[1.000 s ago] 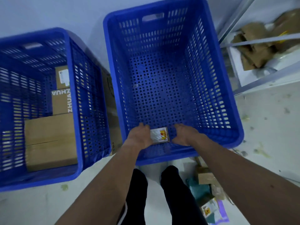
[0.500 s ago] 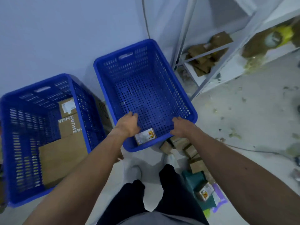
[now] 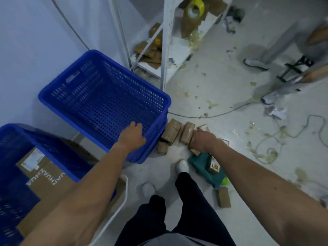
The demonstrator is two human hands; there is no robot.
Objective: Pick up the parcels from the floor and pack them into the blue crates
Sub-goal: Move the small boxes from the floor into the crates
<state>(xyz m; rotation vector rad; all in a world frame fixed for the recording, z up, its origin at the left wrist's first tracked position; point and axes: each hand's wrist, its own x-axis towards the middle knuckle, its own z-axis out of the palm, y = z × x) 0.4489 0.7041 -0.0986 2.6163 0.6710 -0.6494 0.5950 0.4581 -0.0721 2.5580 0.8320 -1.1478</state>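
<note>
At centre left, perforated blue plastic crate (image 3: pixel 99 96), holes in even rows. At centre, plain brown cardboard parcels (image 3: pixel 187 134); just below, teal wrapped parcel (image 3: pixel 198 162). At top, yellow tape roll (image 3: pixel 200 5).

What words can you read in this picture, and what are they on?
"ZHUAN", then blurred letters: on the cardboard box in the left crate.
The white label on that box: too blurred.
The sticker on the small parcel: too blurred.
</note>
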